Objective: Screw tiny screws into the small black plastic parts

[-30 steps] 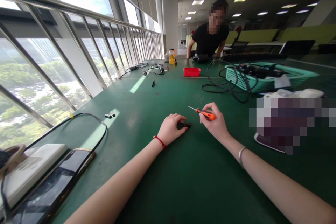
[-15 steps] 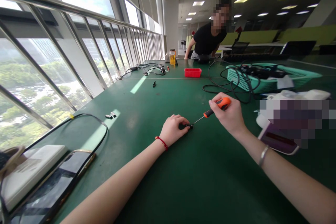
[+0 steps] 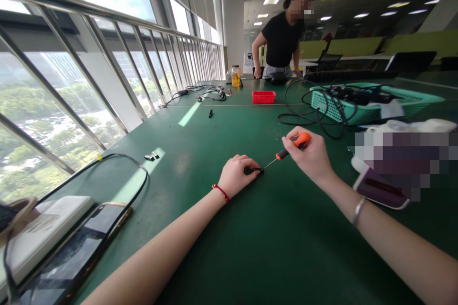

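Observation:
My left hand (image 3: 236, 175) rests on the green table (image 3: 229, 228), fingers curled over a small black part (image 3: 252, 170) and pinning it down. My right hand (image 3: 309, 155) grips an orange-handled screwdriver (image 3: 291, 145) tilted down to the left. Its thin metal tip touches the black part at the fingertips of my left hand. A red string circles my left wrist and a silver bangle my right.
A phone (image 3: 71, 252), a white box (image 3: 39, 228) and a black cable (image 3: 118, 162) lie at the near left. A teal basket (image 3: 361, 105) with cables stands at the right, a red tray (image 3: 264, 97) and a jar (image 3: 235, 76) farther back. A person in black (image 3: 282, 43) stands at the far end.
My right hand turned the screwdriver round and set its tip on the black part, where it stays. The person at the far end has straightened up.

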Tool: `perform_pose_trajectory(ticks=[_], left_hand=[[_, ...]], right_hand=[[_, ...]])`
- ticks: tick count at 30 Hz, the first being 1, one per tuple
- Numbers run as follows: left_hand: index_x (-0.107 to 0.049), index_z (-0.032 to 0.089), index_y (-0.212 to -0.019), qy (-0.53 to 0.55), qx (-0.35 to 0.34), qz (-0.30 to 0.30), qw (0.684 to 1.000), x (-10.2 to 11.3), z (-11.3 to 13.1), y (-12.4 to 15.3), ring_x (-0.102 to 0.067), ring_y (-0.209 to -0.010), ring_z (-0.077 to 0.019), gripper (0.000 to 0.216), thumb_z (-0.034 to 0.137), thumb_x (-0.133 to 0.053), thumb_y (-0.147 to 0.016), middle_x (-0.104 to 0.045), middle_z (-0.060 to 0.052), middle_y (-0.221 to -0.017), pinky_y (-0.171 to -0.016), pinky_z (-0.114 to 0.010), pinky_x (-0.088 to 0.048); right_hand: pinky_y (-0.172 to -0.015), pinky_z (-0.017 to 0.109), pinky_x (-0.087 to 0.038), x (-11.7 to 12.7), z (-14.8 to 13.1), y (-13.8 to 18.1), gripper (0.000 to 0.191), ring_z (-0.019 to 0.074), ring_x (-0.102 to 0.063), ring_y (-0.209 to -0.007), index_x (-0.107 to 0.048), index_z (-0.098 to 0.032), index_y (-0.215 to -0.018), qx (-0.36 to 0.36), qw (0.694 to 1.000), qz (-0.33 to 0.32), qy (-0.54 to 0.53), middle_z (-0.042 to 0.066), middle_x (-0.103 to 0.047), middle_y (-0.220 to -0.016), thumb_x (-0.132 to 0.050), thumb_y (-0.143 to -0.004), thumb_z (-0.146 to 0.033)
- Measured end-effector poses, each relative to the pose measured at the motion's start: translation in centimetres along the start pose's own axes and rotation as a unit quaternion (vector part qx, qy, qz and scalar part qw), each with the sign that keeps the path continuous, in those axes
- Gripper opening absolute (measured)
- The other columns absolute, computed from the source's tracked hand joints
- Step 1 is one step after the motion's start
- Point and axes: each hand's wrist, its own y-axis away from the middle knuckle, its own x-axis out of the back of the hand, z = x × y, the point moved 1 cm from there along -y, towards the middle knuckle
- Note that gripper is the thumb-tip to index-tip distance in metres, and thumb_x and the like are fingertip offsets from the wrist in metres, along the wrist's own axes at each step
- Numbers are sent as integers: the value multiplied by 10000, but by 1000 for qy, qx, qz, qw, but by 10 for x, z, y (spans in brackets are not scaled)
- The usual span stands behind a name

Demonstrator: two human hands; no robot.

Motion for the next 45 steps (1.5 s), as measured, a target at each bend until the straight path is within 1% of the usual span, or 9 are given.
perform_pose_trajectory(ticks=[7, 14, 22, 28, 36, 41, 45], left_hand=[[-705, 238, -853, -2, 1, -3, 1000, 1, 1, 0, -559, -827, -178, 134, 291, -599, -792, -668, -16, -844, -759, -311, -456], [-704, 239, -845, -3, 6, -4, 1000, 0, 0, 0, -565, -834, -178, 126, 286, -602, -787, -671, -15, -851, -762, -310, -458], [-699, 228, -847, -7, 10, 1, 1000, 1, 2, 1, -566, -845, -185, 132, 286, -598, -786, -669, -18, -853, -772, -316, -460], [-705, 230, -859, -1, 3, 2, 1000, 1, 1, 1, -566, -858, -183, 131, 273, -603, -788, -665, -20, -873, -781, -308, -462], [-711, 232, -860, -4, -1, -2, 1000, 1, 1, 1, -565, -850, -172, 133, 272, -602, -795, -662, -11, -861, -769, -286, -453], [-710, 235, -861, -3, 4, -2, 1000, 1, 1, 1, -570, -855, -165, 124, 264, -613, -789, -653, -5, -861, -759, -275, -450], [-711, 241, -861, 7, 8, -1, 1000, 1, 1, 1, -577, -834, -152, 121, 262, -616, -787, -642, 2, -849, -736, -261, -447]], right_hand=[[-527, 248, -356, 0, 2, 0, 218, 105, -414, -516, -460, -208, -588, 7, 1000, 19, 8, -33, -450, -550, -565, -769, -271], [-525, 244, -353, -2, 2, 1, 224, 102, -413, -521, -459, -207, -590, 13, 1000, 4, 10, -34, -449, -556, -570, -774, -271], [-519, 249, -344, 1, -1, 0, 214, 101, -403, -507, -472, -205, -590, 3, 1000, 16, 9, -35, -446, -548, -570, -771, -262], [-537, 250, -348, -1, 1, 0, 222, 105, -411, -526, -471, -202, -590, -3, 1000, 0, 8, -33, -450, -557, -575, -773, -274], [-543, 253, -348, 1, -2, -2, 255, 113, -421, -544, -488, -199, -601, -35, 999, -37, 0, -24, -458, -558, -550, -809, -333], [-549, 255, -344, 2, -6, -3, 226, 115, -428, -554, -503, -199, -608, -35, 998, -60, 5, -23, -476, -568, -552, -801, -306], [-547, 253, -350, 2, -8, -2, 178, 115, -433, -555, -502, -203, -629, -31, 997, -63, 5, -26, -483, -584, -565, -779, -276]])
